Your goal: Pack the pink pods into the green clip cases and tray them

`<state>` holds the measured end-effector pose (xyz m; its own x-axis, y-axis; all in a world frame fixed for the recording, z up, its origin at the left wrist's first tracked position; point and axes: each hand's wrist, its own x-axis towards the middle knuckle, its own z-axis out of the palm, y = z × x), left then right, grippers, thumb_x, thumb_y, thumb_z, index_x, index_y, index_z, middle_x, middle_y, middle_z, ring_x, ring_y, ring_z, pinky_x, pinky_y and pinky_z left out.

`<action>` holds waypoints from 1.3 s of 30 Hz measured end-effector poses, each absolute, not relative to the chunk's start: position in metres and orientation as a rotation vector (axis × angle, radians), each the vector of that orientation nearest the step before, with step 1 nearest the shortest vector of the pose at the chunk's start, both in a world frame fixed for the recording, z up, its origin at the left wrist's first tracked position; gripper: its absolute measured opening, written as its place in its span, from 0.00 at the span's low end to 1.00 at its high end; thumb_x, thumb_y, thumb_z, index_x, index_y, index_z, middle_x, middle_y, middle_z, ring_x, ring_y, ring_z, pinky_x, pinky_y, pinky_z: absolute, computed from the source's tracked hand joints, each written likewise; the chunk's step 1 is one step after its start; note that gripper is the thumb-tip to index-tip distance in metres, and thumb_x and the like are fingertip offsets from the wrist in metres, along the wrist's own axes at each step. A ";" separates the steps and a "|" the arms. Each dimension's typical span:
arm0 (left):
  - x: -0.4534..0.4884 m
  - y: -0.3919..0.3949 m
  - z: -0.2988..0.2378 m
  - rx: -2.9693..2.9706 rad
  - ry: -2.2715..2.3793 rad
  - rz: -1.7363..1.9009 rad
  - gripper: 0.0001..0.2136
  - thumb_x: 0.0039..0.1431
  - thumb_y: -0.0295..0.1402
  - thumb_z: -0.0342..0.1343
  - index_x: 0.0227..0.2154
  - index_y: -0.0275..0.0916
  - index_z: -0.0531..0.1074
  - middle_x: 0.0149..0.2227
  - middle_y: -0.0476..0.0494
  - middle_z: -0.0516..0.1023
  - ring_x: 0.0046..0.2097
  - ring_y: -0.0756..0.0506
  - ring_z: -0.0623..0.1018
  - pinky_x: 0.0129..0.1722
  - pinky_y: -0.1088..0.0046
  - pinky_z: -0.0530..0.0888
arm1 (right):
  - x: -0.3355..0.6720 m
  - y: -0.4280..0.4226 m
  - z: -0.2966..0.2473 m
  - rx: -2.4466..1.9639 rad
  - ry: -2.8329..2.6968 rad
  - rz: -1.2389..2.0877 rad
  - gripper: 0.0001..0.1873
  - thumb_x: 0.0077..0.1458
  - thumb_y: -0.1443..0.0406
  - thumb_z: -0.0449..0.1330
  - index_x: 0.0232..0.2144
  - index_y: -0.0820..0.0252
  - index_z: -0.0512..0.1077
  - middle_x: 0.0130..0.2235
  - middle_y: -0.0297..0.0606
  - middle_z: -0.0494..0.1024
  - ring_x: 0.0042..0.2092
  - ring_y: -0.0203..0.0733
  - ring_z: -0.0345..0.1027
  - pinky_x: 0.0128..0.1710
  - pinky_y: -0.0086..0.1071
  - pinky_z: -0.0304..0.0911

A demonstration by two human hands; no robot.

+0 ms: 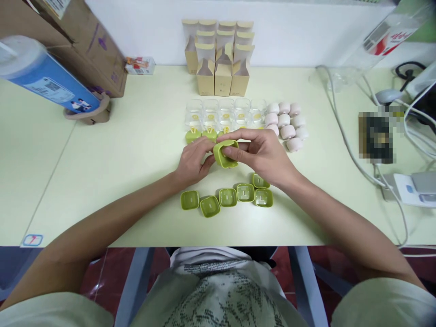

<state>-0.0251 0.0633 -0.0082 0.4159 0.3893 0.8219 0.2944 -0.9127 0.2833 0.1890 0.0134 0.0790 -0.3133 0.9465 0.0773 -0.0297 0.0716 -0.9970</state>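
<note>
My right hand (267, 154) grips a small green square cup (221, 161), with its thumb inside the hollow and its fingers around the far side. The cup is tilted, its opening facing me. My left hand (194, 161) is curled at the cup's left side, fingertips and thumb against it; part of that contact is hidden. Nearer me stand several more green cups, among them one on the left (190, 200) and one on the right (263, 198). Just beyond my hands, green pieces with yellow marks (193, 135) sit in a row, partly covered by my fingers.
Behind are clear plastic cups (194, 111), pale pink rounded pieces (283, 120) and open cardboard boxes (223, 81). A blue-labelled drink cup (54, 77) and a large carton (91, 50) stand left. Cables (335, 104) and a plastic bottle (378, 43) are on the right.
</note>
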 end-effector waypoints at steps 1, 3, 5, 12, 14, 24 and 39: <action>-0.026 0.064 -0.009 2.559 0.618 1.522 0.06 0.78 0.37 0.52 0.49 0.42 0.71 0.36 0.47 0.79 0.35 0.46 0.78 0.35 0.70 0.75 | 0.189 0.013 0.079 -0.968 -1.459 1.388 0.17 0.60 0.56 0.75 0.47 0.58 0.86 0.41 0.39 0.87 0.41 0.43 0.82 0.43 0.38 0.79; -0.028 0.064 -0.012 2.551 0.609 1.486 0.10 0.79 0.40 0.49 0.51 0.42 0.71 0.37 0.46 0.80 0.36 0.45 0.79 0.36 0.68 0.75 | 0.190 0.013 0.080 -0.966 -1.463 1.378 0.16 0.60 0.57 0.75 0.48 0.58 0.86 0.41 0.39 0.87 0.40 0.42 0.81 0.42 0.37 0.78; -0.029 0.064 -0.014 2.537 0.609 1.455 0.13 0.80 0.41 0.44 0.50 0.42 0.71 0.37 0.44 0.81 0.36 0.44 0.80 0.36 0.66 0.76 | 0.190 0.013 0.080 -0.973 -1.482 1.377 0.16 0.61 0.58 0.74 0.48 0.59 0.86 0.41 0.38 0.87 0.39 0.41 0.81 0.41 0.36 0.78; -0.028 0.063 -0.008 2.613 0.588 1.441 0.11 0.79 0.36 0.46 0.53 0.40 0.71 0.40 0.43 0.83 0.37 0.45 0.82 0.37 0.68 0.76 | 0.188 0.013 0.080 -0.932 -1.517 1.401 0.17 0.64 0.54 0.71 0.47 0.60 0.86 0.43 0.41 0.87 0.42 0.42 0.80 0.41 0.35 0.78; -0.029 0.063 -0.006 2.630 0.600 1.402 0.11 0.79 0.36 0.47 0.54 0.41 0.71 0.38 0.44 0.82 0.35 0.45 0.80 0.36 0.68 0.74 | 0.188 0.013 0.080 -0.928 -1.512 1.414 0.17 0.64 0.54 0.71 0.46 0.60 0.85 0.42 0.40 0.87 0.41 0.41 0.80 0.40 0.35 0.78; -0.033 0.061 -0.010 2.659 0.714 1.311 0.11 0.79 0.39 0.44 0.49 0.41 0.70 0.40 0.41 0.83 0.36 0.44 0.80 0.34 0.66 0.74 | 0.190 0.012 0.086 -0.959 -1.515 1.479 0.14 0.61 0.58 0.72 0.45 0.60 0.84 0.36 0.36 0.85 0.35 0.40 0.77 0.35 0.34 0.74; -0.023 0.058 -0.001 2.774 0.496 1.238 0.07 0.72 0.26 0.53 0.36 0.41 0.72 0.25 0.53 0.78 0.24 0.51 0.74 0.26 0.72 0.65 | 0.221 0.021 0.110 -1.584 -2.128 0.205 0.19 0.68 0.70 0.55 0.54 0.59 0.80 0.51 0.49 0.78 0.39 0.48 0.72 0.39 0.42 0.66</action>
